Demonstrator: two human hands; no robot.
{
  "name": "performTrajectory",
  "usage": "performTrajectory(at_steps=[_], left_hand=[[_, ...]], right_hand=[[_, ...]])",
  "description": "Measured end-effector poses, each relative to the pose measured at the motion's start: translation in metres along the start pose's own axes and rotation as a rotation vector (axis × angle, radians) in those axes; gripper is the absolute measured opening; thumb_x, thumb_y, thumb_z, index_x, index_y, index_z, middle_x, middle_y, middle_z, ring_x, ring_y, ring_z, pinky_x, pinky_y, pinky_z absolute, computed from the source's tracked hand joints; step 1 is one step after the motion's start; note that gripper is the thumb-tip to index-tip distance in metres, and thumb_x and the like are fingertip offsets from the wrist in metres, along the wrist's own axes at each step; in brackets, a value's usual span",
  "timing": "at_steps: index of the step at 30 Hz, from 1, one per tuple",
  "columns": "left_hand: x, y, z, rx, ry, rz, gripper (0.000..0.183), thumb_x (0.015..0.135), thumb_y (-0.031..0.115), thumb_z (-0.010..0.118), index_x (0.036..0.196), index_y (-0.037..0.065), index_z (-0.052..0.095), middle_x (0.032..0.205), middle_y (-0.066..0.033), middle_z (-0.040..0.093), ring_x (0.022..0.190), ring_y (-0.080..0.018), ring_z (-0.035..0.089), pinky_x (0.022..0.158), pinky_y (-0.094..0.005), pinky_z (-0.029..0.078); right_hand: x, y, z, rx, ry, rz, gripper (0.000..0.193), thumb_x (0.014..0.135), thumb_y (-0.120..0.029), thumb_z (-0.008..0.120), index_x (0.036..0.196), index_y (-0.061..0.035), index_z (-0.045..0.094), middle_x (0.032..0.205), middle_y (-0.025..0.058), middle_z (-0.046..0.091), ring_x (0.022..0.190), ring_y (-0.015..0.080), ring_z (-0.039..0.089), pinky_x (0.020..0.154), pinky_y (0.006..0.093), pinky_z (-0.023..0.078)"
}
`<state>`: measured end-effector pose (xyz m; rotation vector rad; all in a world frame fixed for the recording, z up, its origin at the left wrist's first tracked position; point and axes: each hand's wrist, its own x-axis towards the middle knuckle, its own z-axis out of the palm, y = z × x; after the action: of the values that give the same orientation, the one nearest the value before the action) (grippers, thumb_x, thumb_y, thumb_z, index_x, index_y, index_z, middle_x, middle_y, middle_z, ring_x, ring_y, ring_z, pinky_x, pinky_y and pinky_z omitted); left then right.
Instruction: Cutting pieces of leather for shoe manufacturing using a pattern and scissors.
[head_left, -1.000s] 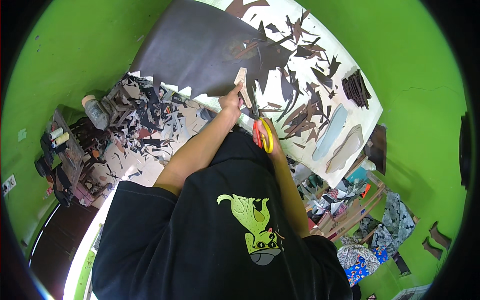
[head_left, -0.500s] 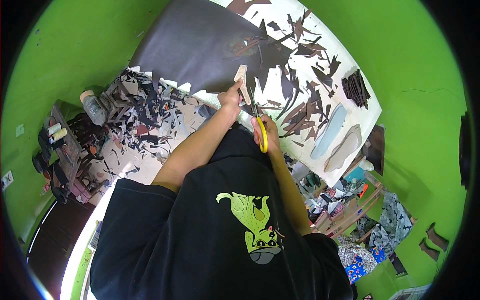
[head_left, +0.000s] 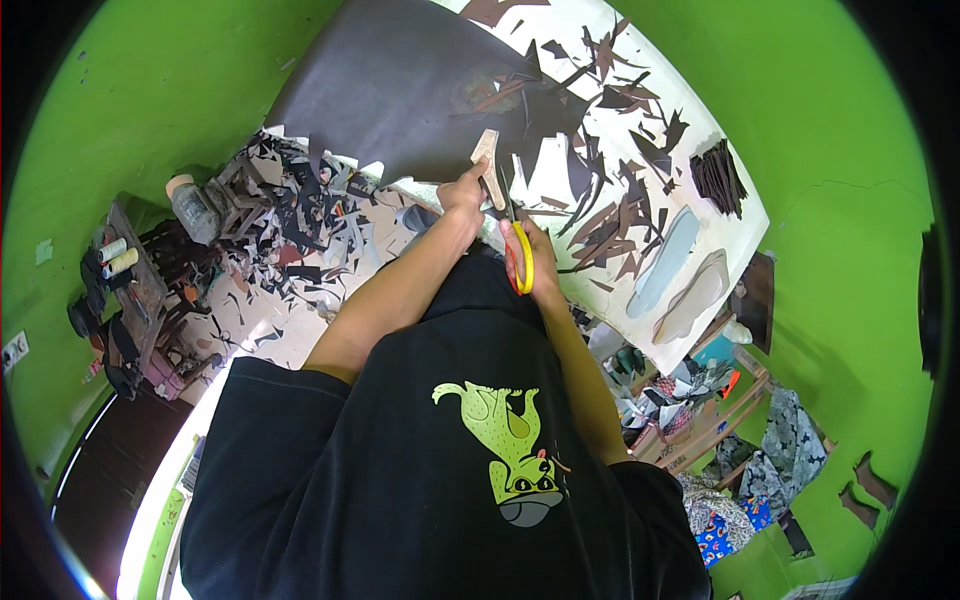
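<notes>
My left hand (head_left: 463, 194) is closed on a flat tan pattern piece (head_left: 489, 165), its thumb pressed on top. The pattern lies against the near edge of a large dark brown sheet (head_left: 390, 90), which looks like leather. Just right of it, my right hand (head_left: 542, 262) grips scissors (head_left: 525, 262) with yellow and red handles. Their blades point away from me, beside the pattern and the sheet's edge. How far the blades are apart is hard to see.
Dark offcuts (head_left: 600, 235) are strewn over the white table (head_left: 690, 235), with a stack of dark strips (head_left: 718, 180) and pale sole-shaped pieces (head_left: 664, 262) on the right. Scraps (head_left: 300, 225) cover the floor at left, near a small wooden bench (head_left: 135, 285) holding thread spools (head_left: 120, 262).
The scissors have turned slightly in my right hand, and more of the red handle shows. My left hand keeps its hold on the pattern piece. The whole view has shifted a little.
</notes>
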<state>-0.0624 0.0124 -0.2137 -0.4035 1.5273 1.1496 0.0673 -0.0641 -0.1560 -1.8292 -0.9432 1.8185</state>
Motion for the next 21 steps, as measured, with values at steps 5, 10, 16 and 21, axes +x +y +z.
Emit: performTrajectory(at_steps=[5, 10, 16, 21], left_hand=[[0.002, -0.001, -0.004, 0.022, -0.004, -0.028, 0.032, 0.075, 0.015, 0.088, 0.094, 0.0, 0.066, 0.094, -0.0081, 0.068, 0.071, -0.0191, 0.061, 0.061, -0.0306, 0.048], [0.006, -0.002, -0.005, 0.051, 0.013, -0.028, 0.031, 0.075, 0.015, 0.088, 0.093, 0.002, 0.066, 0.094, -0.0074, 0.067, 0.07, -0.0185, 0.059, 0.058, -0.0306, 0.046], [0.005, -0.002, -0.005, 0.024, 0.011, -0.063, 0.031, 0.074, 0.016, 0.089, 0.092, 0.004, 0.066, 0.091, -0.006, 0.065, 0.07, -0.0173, 0.058, 0.057, -0.0305, 0.045], [0.003, 0.003, -0.004, 0.022, -0.013, -0.077, 0.02, 0.08, 0.011, 0.082, 0.087, 0.002, 0.066, 0.08, -0.0062, 0.063, 0.062, -0.0152, 0.057, 0.054, -0.0311, 0.046]], right_hand=[[0.004, -0.004, 0.006, -0.005, -0.021, -0.037, 0.048, 0.096, -0.051, 0.062, 0.086, -0.0071, 0.047, 0.056, 0.0018, 0.046, 0.04, 0.0122, 0.044, 0.039, 0.0264, 0.036], [0.027, -0.009, 0.009, 0.194, -0.098, -0.011, 0.056, 0.093, -0.061, 0.062, 0.087, -0.0067, 0.049, 0.055, 0.0053, 0.05, 0.041, 0.0146, 0.049, 0.04, 0.0281, 0.039], [0.026, 0.002, 0.023, 0.054, -0.02, -0.063, 0.053, 0.098, -0.058, 0.054, 0.085, -0.0075, 0.046, 0.056, 0.0025, 0.046, 0.043, 0.0138, 0.045, 0.042, 0.0278, 0.039], [0.027, -0.002, 0.03, 0.123, 0.013, -0.051, 0.057, 0.097, -0.062, 0.052, 0.085, -0.007, 0.047, 0.058, 0.0027, 0.047, 0.044, 0.0135, 0.046, 0.042, 0.0275, 0.039]])
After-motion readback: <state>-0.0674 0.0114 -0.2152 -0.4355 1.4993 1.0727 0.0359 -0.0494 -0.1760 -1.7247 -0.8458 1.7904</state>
